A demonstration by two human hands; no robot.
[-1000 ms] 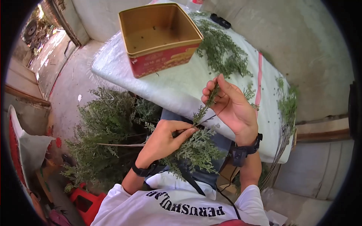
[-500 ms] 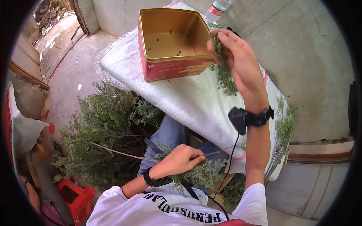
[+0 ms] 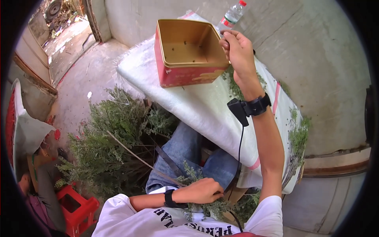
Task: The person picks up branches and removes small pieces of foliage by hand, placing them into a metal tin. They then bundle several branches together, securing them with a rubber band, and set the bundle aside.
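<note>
Resting across the lap, a green sprig point(image 3: 218, 206) is held by the left hand point(image 3: 202, 191), its fingers closed over it. The right hand point(image 3: 240, 52) is positioned at the right rim of the red tin point(image 3: 191, 76); its fingers are curled, but closure and contents cannot be told. Dark specks point(image 3: 193, 61) are noted inside. Handwork between sprig and tin is judged in hand; the next move appears to call for the rim to be cleared.

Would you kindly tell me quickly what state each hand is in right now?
Left hand: closed on a green sprig.
Right hand: fingers curled closed beside the tin; cannot tell whether it holds anything.
</note>
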